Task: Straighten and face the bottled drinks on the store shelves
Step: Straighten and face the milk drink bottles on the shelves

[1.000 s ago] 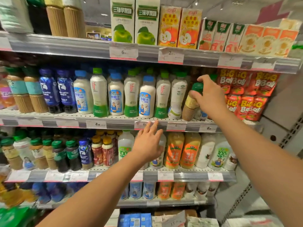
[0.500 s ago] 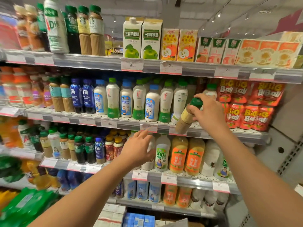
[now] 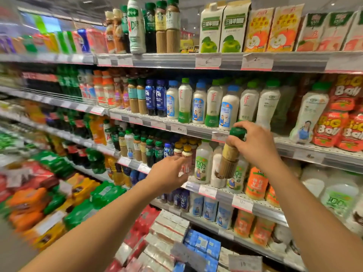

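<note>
My right hand (image 3: 255,146) grips the green cap of a brown coffee bottle (image 3: 229,158), held tilted in the air in front of the shelves, clear of the shelf edge. My left hand (image 3: 169,173) reaches toward the lower shelf, fingers apart, close to a small gold-capped bottle (image 3: 186,158) and a white "100%" bottle (image 3: 203,161); it holds nothing. A row of white milk-like bottles with green and blue caps (image 3: 214,103) stands on the middle shelf (image 3: 196,130). Matching brown coffee bottles (image 3: 138,97) stand further left on that shelf.
Juice cartons (image 3: 222,28) and tall bottles (image 3: 167,24) fill the top shelf. Red "Big Ball" pouches (image 3: 341,114) hang at the right. Orange juice bottles (image 3: 256,183) stand on the lower shelf. Blurred soda packs (image 3: 49,203) are stacked at the lower left.
My right hand has drawn the brown bottle off the middle shelf and down to the left. My left hand has moved left along the lower shelf. The view has swung left.
</note>
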